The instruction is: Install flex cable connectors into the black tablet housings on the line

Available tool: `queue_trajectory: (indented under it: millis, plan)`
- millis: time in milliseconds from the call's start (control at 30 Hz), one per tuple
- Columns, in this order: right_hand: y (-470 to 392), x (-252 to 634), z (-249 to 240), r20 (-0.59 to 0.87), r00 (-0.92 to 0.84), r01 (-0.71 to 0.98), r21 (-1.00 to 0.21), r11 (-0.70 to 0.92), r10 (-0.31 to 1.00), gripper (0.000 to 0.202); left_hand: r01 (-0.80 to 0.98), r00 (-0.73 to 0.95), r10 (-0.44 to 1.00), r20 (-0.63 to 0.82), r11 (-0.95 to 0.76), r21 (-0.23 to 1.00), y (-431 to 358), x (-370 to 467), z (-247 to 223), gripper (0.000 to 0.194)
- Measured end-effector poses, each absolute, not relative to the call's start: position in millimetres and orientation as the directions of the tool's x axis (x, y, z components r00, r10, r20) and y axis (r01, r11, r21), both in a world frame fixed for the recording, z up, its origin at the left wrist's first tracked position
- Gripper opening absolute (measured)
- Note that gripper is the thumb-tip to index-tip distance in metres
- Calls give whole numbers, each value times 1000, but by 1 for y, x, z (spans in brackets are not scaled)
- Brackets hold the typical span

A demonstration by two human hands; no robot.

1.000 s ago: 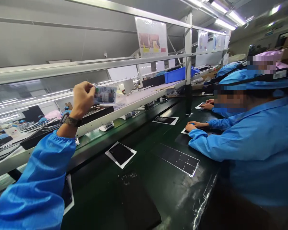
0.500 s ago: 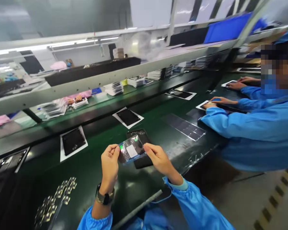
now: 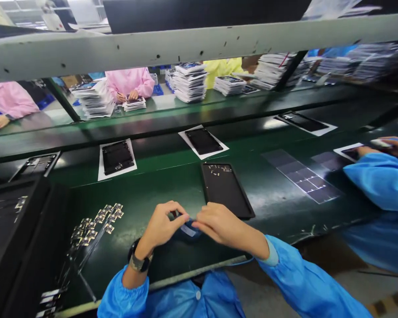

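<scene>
Between my two hands is a small clear plastic bag (image 3: 189,229) with a bluish edge and a white label. The fingers of my left hand (image 3: 163,224) pinch its left side. My right hand (image 3: 223,224) grips the other side, its fingers closed and partly covering the bag. What lies inside the bag is hard to make out. Just beyond my right hand lies a shallow black tray (image 3: 223,190) with several tiny metal parts (image 3: 220,168) at its far end. Left of my left hand, several small circuit-like parts (image 3: 94,225) are spread on the green work surface (image 3: 152,185).
Black panels on white sheets (image 3: 117,158) (image 3: 204,141) lie along the line. A dark box (image 3: 29,238) stands at the left. Clear film (image 3: 305,176) lies at right, near a co-worker's blue sleeve (image 3: 381,181). A beam (image 3: 199,42) crosses above; paper stacks (image 3: 189,81) stand beyond.
My hands have lowered the bag toward the table edge and drawn closer together, so more of it is covered. The view has turned left and down, showing the black tray uncovered.
</scene>
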State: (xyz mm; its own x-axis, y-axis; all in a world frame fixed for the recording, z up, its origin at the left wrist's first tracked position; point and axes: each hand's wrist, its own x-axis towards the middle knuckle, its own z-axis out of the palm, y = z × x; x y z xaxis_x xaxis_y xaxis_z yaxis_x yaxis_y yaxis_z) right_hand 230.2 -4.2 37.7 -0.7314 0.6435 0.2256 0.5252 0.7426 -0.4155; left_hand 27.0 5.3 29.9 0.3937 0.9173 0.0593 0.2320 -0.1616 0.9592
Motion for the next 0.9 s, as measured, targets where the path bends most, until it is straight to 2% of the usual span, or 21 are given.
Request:
queue_trajectory:
  millis: [67,167,433,633,900]
  plan:
    - [-8,226,37,204,-766,527,-344,777,610,51,199,448,889,94,-201,959,1,23,27,16]
    - [-10,224,38,166,-770,545,-329,771,616,53,140,450,884,130,-214,967,-3,19,25,16]
    - [-3,228,32,220,-731,539,-396,744,646,53,115,325,940,101,-146,983,0,27,15,16]
    - [-2,231,30,315,-685,485,-476,733,658,52,83,261,965,42,-66,994,1,34,9,15]
    - [0,234,25,281,-594,510,-593,623,754,48,-10,331,940,-85,94,996,4,28,0,16]
